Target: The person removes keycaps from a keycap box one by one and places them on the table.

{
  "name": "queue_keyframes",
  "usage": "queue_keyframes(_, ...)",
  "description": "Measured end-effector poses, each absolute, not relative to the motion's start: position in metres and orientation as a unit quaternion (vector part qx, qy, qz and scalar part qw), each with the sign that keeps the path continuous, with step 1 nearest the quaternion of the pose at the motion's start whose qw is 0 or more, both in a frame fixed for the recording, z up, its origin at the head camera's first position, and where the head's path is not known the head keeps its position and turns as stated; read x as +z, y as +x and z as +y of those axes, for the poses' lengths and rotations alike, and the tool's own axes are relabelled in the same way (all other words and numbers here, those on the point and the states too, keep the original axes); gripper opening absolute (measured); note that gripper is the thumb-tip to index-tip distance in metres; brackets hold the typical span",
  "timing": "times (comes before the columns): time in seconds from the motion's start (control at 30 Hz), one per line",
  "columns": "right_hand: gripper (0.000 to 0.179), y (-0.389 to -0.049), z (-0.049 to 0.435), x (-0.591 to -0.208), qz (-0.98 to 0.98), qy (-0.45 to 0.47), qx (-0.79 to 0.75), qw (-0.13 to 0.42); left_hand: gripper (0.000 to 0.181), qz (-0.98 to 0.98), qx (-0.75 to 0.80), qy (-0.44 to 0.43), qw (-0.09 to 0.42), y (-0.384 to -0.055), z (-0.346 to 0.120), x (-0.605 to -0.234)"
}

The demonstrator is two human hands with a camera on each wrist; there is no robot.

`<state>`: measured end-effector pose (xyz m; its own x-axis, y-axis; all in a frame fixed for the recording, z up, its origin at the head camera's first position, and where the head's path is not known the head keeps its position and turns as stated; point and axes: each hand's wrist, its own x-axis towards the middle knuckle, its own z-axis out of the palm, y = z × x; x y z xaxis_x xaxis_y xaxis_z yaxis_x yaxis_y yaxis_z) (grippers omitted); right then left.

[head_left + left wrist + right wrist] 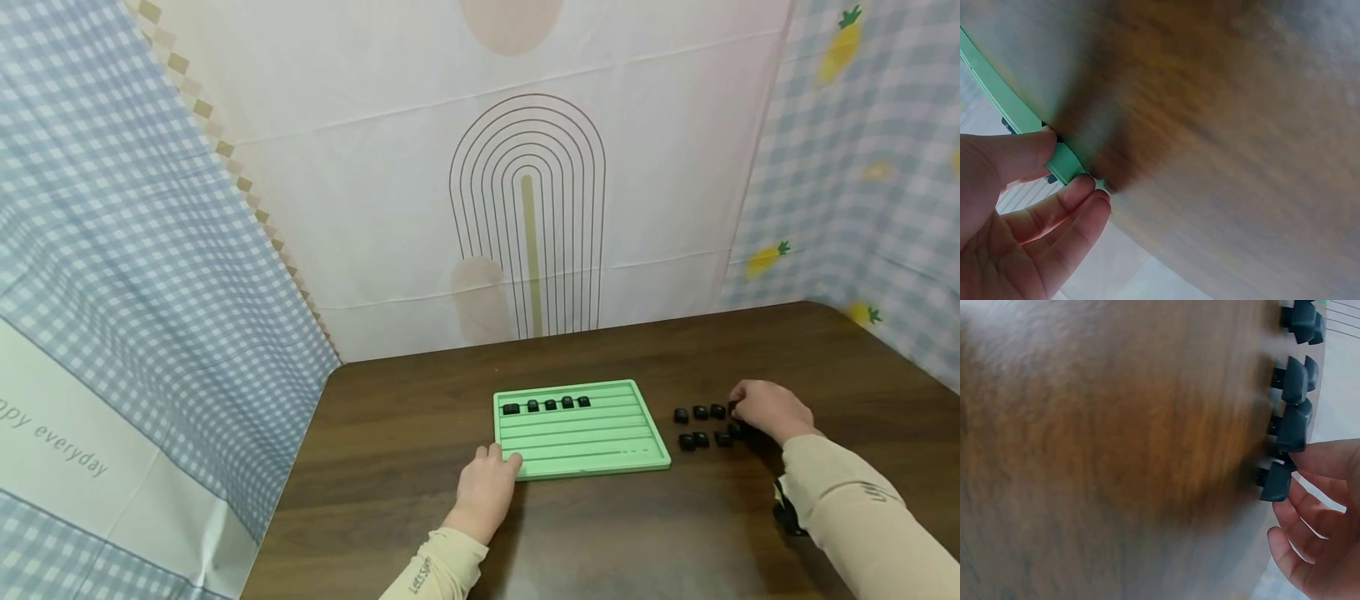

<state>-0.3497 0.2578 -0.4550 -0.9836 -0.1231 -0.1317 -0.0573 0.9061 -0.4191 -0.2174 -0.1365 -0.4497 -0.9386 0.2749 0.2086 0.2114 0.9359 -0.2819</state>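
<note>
A light green ridged tray (577,450) lies on the table, with several black keycaps (551,405) lined up along its back ridge at the left. My left hand (485,487) grips the tray's near left corner; in the left wrist view the thumb (1029,153) lies on one side of the green rim (1013,103) and the fingers on the other. To the right of the tray, more black keycaps stand in two rows. My right hand (770,410) pinches a keycap (733,408) at the right end of the back row, partly hidden behind nearer keycaps (1277,481) in the right wrist view.
The dark wooden table (390,433) reaches back to a patterned cloth (390,208) hung behind it. Checked cloth (187,275) hangs along the left side, and another patterned cloth (862,192) hangs at the right. A dark strap (787,508) shows at the right wrist.
</note>
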Motion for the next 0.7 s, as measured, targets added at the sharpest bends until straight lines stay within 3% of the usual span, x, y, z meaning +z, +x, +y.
queue_keyframes(0.3,0.037,-0.348,0.236,-0.44,0.975,-0.083,-0.203,0.032,0.012,-0.975,0.138,-0.122,0.128,-0.218,-0.137,-0.451)
queue_keyframes(0.7,0.031,-0.356,0.162,-0.425,0.961,-0.15,-0.229,-0.026,0.016,-0.977,0.132,-0.122,0.114,-0.218,-0.137,-0.451)
